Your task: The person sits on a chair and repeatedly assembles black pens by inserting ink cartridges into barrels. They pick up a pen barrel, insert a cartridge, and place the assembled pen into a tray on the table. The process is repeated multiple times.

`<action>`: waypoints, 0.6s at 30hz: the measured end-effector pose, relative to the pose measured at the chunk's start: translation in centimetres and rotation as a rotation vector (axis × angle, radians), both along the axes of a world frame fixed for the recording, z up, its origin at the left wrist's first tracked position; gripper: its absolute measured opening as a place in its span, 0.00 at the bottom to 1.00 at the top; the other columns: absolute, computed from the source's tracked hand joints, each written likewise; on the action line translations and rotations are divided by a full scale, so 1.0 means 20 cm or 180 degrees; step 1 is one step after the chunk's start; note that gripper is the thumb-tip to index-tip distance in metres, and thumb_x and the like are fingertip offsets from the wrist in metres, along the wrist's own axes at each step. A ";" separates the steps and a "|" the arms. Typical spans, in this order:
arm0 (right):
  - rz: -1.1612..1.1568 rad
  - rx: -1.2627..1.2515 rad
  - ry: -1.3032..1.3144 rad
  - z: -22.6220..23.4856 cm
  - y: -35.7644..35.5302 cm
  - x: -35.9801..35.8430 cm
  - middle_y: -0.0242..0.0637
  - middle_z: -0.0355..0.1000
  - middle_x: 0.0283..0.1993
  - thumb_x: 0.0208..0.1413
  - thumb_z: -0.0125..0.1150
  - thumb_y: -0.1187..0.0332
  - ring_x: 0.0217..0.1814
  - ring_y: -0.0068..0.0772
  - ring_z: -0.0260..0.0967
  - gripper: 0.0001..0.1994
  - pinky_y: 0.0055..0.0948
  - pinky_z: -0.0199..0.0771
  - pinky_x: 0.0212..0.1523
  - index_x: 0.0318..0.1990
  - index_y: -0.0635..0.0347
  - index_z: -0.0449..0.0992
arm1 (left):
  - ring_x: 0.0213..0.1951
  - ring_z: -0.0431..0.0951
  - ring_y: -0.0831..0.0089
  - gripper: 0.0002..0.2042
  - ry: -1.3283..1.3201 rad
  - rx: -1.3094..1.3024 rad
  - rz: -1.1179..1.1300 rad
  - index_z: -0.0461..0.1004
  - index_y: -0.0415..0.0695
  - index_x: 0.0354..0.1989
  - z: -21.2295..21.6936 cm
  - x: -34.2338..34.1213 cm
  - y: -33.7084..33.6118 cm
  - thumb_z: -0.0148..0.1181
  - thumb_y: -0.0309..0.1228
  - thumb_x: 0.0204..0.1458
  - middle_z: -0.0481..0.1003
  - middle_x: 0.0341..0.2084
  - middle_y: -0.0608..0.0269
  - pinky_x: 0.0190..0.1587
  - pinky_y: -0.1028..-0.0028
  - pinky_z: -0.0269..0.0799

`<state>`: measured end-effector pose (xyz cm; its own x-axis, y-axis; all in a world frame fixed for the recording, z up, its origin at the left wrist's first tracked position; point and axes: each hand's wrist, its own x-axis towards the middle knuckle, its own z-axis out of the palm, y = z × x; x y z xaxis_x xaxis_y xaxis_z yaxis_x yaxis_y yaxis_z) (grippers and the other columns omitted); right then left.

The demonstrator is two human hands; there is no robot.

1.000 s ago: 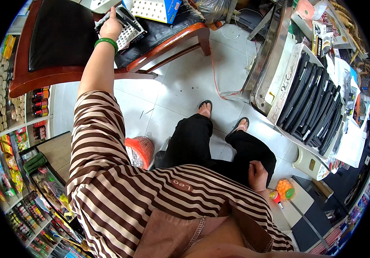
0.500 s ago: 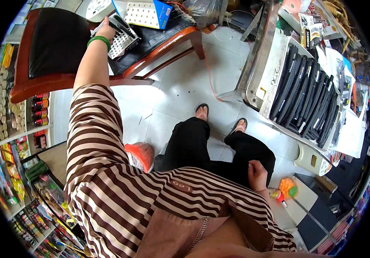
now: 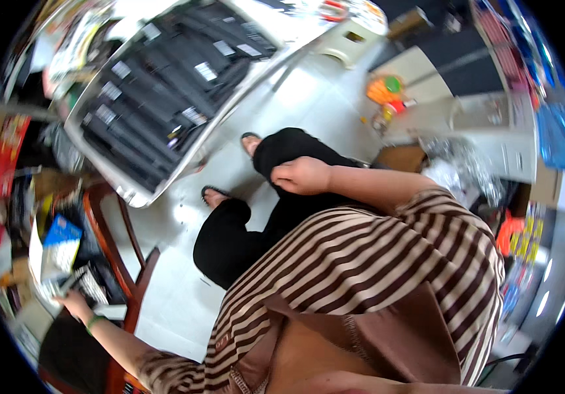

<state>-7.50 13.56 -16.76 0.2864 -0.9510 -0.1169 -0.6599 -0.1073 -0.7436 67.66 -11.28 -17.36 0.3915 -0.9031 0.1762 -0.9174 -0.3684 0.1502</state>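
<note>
At the lower left, my left hand [image 3: 74, 305], with a green bangle [image 3: 96, 320] on its wrist, reaches over the wooden armchair [image 3: 131, 279]. A black-and-white perforated piece [image 3: 89, 284] lies right beside its fingers. Motion smears those fingers, so whether they grip anything cannot be told. Beyond them stands an open box in blue and white [image 3: 63, 233]. In the middle, my right hand [image 3: 302, 175] is loosely curled over my thigh in black trousers [image 3: 295, 146]. Nothing shows in it.
Ahead of me a white tray [image 3: 157, 197] holds several long black packed items [image 3: 164, 85] with white labels. A cream stool [image 3: 338, 46] stands at the far side. Orange balls in a container [image 3: 384, 88] and clear plastic bags [image 3: 466, 167] are to the right.
My view has swung to the right, so the chair and left hand now appear at the lower left and the tray ahead. My right hand has come up over my thigh.
</note>
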 end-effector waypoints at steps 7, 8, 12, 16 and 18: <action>-0.0250 -0.0836 0.0967 0.00 0.09 -0.06 0.36 0.65 0.44 0.45 0.56 0.68 0.45 0.39 0.65 0.12 0.36 0.68 0.40 0.39 0.53 0.70 | 0.35 0.76 0.53 0.40 0.0525 -0.0282 0.0453 0.29 0.54 0.65 0.13 -0.97 0.52 0.50 0.28 0.50 0.73 0.39 0.44 0.38 0.61 0.70; -0.0404 -0.0669 0.1250 0.03 0.10 -0.10 0.36 0.63 0.48 0.44 0.57 0.65 0.48 0.40 0.63 0.16 0.38 0.67 0.43 0.44 0.52 0.69 | 0.34 0.75 0.56 0.38 0.0744 -0.0140 0.0221 0.31 0.53 0.64 0.02 -1.02 0.58 0.50 0.30 0.51 0.73 0.37 0.46 0.37 0.63 0.70; -0.0651 0.0481 0.1523 0.17 0.22 -0.23 0.42 0.61 0.54 0.45 0.57 0.57 0.51 0.45 0.63 0.26 0.41 0.67 0.46 0.52 0.59 0.64 | 0.31 0.71 0.67 0.32 0.1420 0.0476 -0.0617 0.43 0.48 0.64 -0.33 -1.16 0.88 0.51 0.35 0.53 0.72 0.33 0.53 0.32 0.68 0.68; -0.0677 0.1296 0.1052 0.26 0.45 -0.42 0.45 0.67 0.43 0.49 0.55 0.58 0.45 0.46 0.66 0.17 0.37 0.67 0.46 0.40 0.63 0.69 | 0.31 0.68 0.78 0.22 0.2224 0.2060 -0.0418 0.60 0.39 0.56 -0.14 -1.74 1.06 0.45 0.39 0.56 0.71 0.33 0.63 0.33 0.79 0.65; -0.0750 0.1336 0.0833 0.26 0.56 -0.58 0.44 0.69 0.41 0.50 0.55 0.58 0.45 0.45 0.67 0.15 0.36 0.67 0.45 0.38 0.60 0.71 | 0.56 0.62 0.59 0.23 0.1664 0.2362 -0.1882 0.62 0.37 0.54 -0.28 -1.80 1.08 0.44 0.41 0.56 0.64 0.52 0.45 0.58 0.69 0.54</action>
